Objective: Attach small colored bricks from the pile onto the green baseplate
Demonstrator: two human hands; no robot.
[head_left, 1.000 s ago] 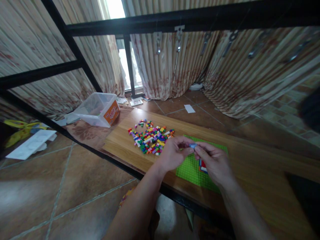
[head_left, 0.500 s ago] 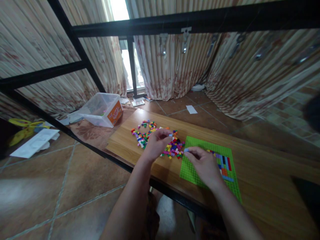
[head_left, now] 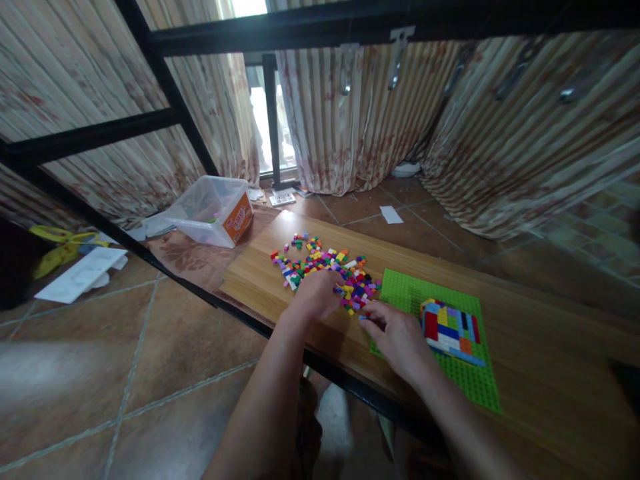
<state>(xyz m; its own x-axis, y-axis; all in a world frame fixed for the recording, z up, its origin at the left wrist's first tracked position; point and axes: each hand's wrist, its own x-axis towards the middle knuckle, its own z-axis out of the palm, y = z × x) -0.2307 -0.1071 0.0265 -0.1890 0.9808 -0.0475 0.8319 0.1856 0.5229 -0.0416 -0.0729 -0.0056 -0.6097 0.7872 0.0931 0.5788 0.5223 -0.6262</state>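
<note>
My left hand (head_left: pixel 320 292) is lowered at the near edge of a pile of small colourful toy bricks (head_left: pixel 327 259). Its fingertips are hidden behind the hand and among the bricks, so whether they grip one is unclear. With thumb and fingers pinched, my right hand (head_left: pixel 397 333) holds a small blue brick (head_left: pixel 363 318) above the left edge of a green baseplate (head_left: pixel 475 387). On that plate, right of this hand, lies a flat built block of bricks (head_left: pixel 447 330) in red, yellow, blue, white and orange.
The wooden table (head_left: pixel 540 353) carries the pile and the baseplate. A clear plastic box (head_left: pixel 200 223) with an orange label stands beyond its left end. Black metal bars (head_left: pixel 320 27) cross above, with curtains (head_left: pixel 340 140) behind. A white paper (head_left: pixel 391 215) lies on the floor.
My left hand has dropped from above the pile down to its near edge. My right hand has shifted slightly left and down with the blue brick, uncovering more of the built block.
</note>
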